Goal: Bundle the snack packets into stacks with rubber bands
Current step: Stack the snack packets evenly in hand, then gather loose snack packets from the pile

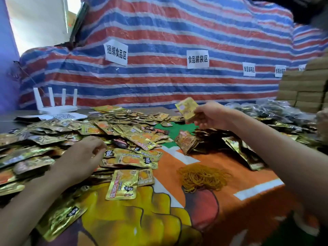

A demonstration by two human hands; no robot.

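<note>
Hovering at the left, I've got the left hand [83, 157] palm-down over the pile [134, 137] of gold packets. Its fingers are curled at the loose top layer, and I can't tell if they've pinched one. Mid-table, a stack [186, 142] leans on the orange cloth [216, 157], with the rubber bands [202, 176] heaped just in front of it. The right hand [211, 116] is raised above them, thumb and fingers pinching one packet [188, 108] held upright.

Gold packets [122, 185], orange cloth [230, 167], red-blue-white striped tarp [168, 32].
</note>
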